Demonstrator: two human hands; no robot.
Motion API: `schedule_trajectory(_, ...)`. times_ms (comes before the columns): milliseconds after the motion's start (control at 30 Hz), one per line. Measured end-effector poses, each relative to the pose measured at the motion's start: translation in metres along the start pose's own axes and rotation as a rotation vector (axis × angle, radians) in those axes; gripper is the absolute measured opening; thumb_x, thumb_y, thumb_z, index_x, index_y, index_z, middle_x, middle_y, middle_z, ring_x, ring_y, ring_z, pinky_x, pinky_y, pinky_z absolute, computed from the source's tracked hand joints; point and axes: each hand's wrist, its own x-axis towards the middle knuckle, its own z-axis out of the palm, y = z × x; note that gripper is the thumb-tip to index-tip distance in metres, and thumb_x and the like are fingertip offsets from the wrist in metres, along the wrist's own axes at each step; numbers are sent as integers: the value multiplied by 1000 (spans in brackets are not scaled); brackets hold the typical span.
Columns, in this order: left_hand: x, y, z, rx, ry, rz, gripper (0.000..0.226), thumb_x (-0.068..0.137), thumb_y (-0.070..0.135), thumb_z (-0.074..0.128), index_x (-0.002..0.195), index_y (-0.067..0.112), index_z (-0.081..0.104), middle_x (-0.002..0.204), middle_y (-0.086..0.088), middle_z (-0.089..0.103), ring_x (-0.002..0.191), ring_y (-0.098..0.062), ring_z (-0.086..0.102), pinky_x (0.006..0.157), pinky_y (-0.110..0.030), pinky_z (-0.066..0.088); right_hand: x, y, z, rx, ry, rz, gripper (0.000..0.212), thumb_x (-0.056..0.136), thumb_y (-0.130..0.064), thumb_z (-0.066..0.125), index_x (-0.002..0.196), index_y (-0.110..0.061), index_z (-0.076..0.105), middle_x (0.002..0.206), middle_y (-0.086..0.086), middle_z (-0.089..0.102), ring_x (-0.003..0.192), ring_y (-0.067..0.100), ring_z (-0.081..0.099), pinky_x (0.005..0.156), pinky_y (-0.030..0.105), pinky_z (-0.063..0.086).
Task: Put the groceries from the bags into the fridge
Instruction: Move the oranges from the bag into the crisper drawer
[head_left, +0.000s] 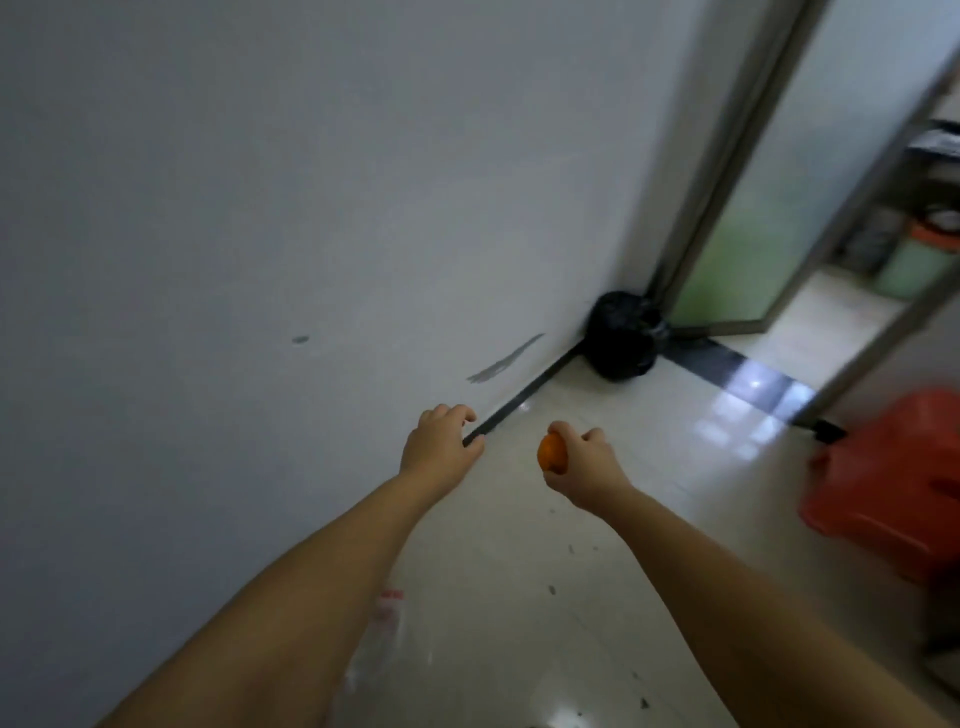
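My right hand (584, 467) is closed around a small orange fruit (551, 453), held out in front of me above the tiled floor. My left hand (441, 441) reaches forward beside it, near the white wall, fingers curled and apart, holding nothing. A clear plastic bag (382, 639) with red print shows blurred under my left forearm, low on the floor. No fridge is in view.
A white wall (260, 208) fills the left. A tied black rubbish bag (621, 335) sits in the corner by a frosted glass door (779, 182). A red plastic stool or bin (893, 483) stands at the right. Beyond the doorway is a green container (919, 260).
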Motion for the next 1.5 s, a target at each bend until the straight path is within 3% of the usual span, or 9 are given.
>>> schedule_trajectory(200, -42, 119, 15, 95, -102, 289, 37, 92, 31, 53, 124, 14, 54, 125, -8, 54, 117, -24, 47, 96, -38, 44, -118, 63, -82, -43, 217, 181, 67, 85, -24, 66, 141, -32, 30, 133, 12, 32, 118, 33, 41, 94, 42, 47)
schedule_trajectory(500, -158, 328, 119, 405, -236, 821, 42, 95, 40, 43, 130, 17, 50, 129, -6, 53, 121, -24, 47, 97, -35, 39, -335, 224, -171, -116, 453, 534, 64, 84, -23, 63, 139, -31, 32, 131, 14, 30, 117, 36, 38, 92, 44, 45)
schedule_trajectory(700, -286, 473, 221, 331, -350, 974, 37, 93, 42, 43, 120, 19, 56, 121, -6, 56, 113, -26, 53, 93, -37, 42, -513, 355, -209, -156, 520, 756, 67, 86, -27, 62, 142, -33, 26, 139, 13, 24, 125, 35, 33, 95, 45, 47)
schedule_trajectory(900, -408, 602, 301, 358, -421, 1158, 47, 97, 44, 37, 138, 19, 42, 143, -6, 42, 136, -23, 34, 112, -41, 26, -646, 456, -245, -147, 603, 899, 68, 86, -26, 63, 142, -32, 25, 140, 13, 24, 125, 35, 34, 97, 45, 47)
schedule_trajectory(1033, -444, 679, 323, 341, -433, 1215, 57, 99, 48, 30, 149, 22, 23, 159, -3, 17, 148, -20, 7, 120, -49, 7, -691, 502, -276, -162, 646, 924, 66, 87, -24, 62, 142, -32, 26, 139, 13, 25, 125, 35, 34, 97, 44, 45)
schedule_trajectory(1300, -420, 795, 381, 329, -364, 1246, 58, 99, 47, 28, 150, 20, 21, 160, -4, 13, 149, -20, 3, 120, -48, 4, -697, 603, -347, -204, 703, 949, 65, 87, -25, 61, 141, -32, 26, 137, 13, 27, 124, 35, 34, 94, 43, 46)
schedule_trajectory(1500, -366, 924, 439, 298, -336, 1273, 57, 100, 45, 28, 150, 20, 19, 160, -4, 11, 149, -21, 1, 121, -48, 4, -662, 697, -447, -256, 753, 906, 70, 87, -25, 62, 144, -33, 22, 143, 10, 22, 129, 33, 30, 99, 44, 45)
